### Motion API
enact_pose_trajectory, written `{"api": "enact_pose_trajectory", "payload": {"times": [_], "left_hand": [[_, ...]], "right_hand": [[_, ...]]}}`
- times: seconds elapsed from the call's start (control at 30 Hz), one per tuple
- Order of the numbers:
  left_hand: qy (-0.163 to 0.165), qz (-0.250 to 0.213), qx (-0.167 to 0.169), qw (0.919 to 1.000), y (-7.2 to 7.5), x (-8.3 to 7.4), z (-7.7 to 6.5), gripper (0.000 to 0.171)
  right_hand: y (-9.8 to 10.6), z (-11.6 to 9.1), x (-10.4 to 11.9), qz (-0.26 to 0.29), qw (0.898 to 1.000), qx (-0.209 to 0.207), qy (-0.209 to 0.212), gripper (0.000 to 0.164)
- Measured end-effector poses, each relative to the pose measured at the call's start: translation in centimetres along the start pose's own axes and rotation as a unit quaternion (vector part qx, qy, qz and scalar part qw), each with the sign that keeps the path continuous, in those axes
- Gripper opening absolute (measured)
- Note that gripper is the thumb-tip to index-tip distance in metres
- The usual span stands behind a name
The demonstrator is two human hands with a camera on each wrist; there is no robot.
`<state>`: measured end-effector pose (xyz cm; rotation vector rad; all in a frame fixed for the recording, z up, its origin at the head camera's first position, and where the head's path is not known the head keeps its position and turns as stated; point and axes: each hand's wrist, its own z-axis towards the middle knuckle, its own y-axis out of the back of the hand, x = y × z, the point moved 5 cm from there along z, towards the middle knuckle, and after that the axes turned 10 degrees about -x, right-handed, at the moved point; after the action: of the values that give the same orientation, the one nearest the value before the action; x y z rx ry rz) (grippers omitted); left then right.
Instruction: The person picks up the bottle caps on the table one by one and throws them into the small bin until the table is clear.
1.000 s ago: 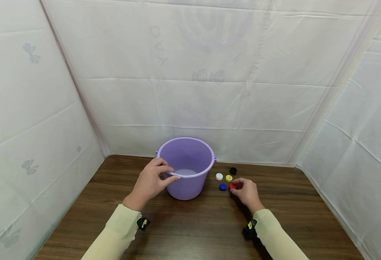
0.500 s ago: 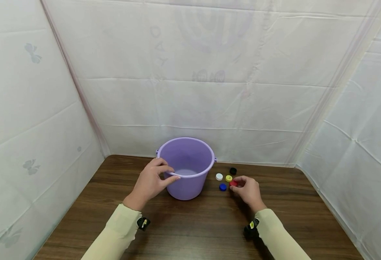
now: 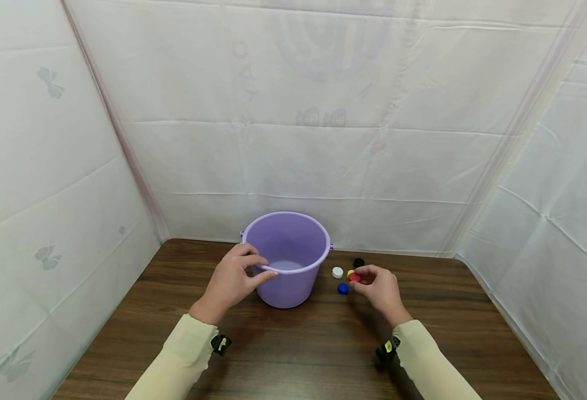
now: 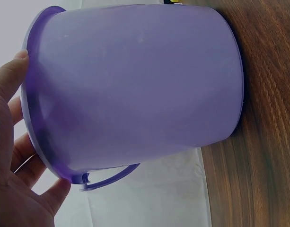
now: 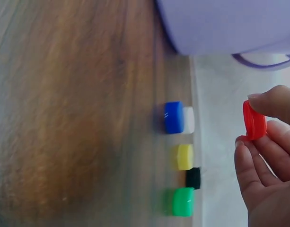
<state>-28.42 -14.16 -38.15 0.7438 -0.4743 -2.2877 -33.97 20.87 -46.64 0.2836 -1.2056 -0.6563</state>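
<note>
A purple bucket (image 3: pixel 284 290) stands upright on the table. My left hand (image 3: pixel 232 280) grips its near-left rim, thumb outside and fingers over the edge. To the right of the bucket, my right hand (image 3: pixel 384 293) pinches a red bottle cap (image 5: pixel 255 121) between thumb and fingers, held up off the table. Below it lie a blue cap (image 3: pixel 343 288), a white cap (image 3: pixel 337 272), a yellow cap (image 5: pixel 185 157) and a black cap (image 3: pixel 358 262). The right wrist view also shows a green cap (image 5: pixel 183 202), which the right hand hides in the head view.
The dark wooden table (image 3: pixel 293 355) backs onto a white cloth wall (image 3: pixel 298 161), with more cloth along the left and right sides. A purple handle (image 4: pixel 111 179) hangs behind the bucket.
My right hand has raised the red cap from the table and shifted it slightly left, so it now partly covers the yellow cap. The left hand and bucket have stayed still.
</note>
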Motion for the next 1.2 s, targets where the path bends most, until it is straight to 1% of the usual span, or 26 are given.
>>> {"api": "enact_pose_trajectory", "payload": {"times": [0.23, 0.43, 0.57, 0.77, 0.9, 1.2], "left_hand": [[0.001, 0.0, 0.0, 1.0, 0.0, 0.0, 0.0, 0.023], [0.002, 0.0, 0.001, 1.0, 0.0, 0.1, 0.0, 0.024], [0.002, 0.0, -0.001, 1.0, 0.0, 0.1, 0.0, 0.024], [0.002, -0.001, -0.001, 1.0, 0.0, 0.1, -0.1, 0.024], [0.003, -0.003, 0.0, 1.0, 0.0, 0.1, 0.0, 0.024], [0.002, -0.006, 0.001, 1.0, 0.0, 0.1, 0.0, 0.024]], "right_hand": [[0.2, -0.2, 2.2, 0.021, 1.0, 0.014, 0.018, 0.028], [0.5, -0.2, 3.8, 0.04, 0.998, 0.014, 0.035, 0.028], [0.8, -0.1, 4.7, 0.046, 0.998, 0.012, 0.038, 0.029], [1.6, 0.0, 6.2, 0.051, 0.997, 0.01, 0.048, 0.03], [2.1, 0.2, 6.8, 0.058, 0.997, 0.008, 0.057, 0.03], [3.5, 0.9, 8.4, 0.079, 0.995, 0.013, 0.056, 0.032]]}}
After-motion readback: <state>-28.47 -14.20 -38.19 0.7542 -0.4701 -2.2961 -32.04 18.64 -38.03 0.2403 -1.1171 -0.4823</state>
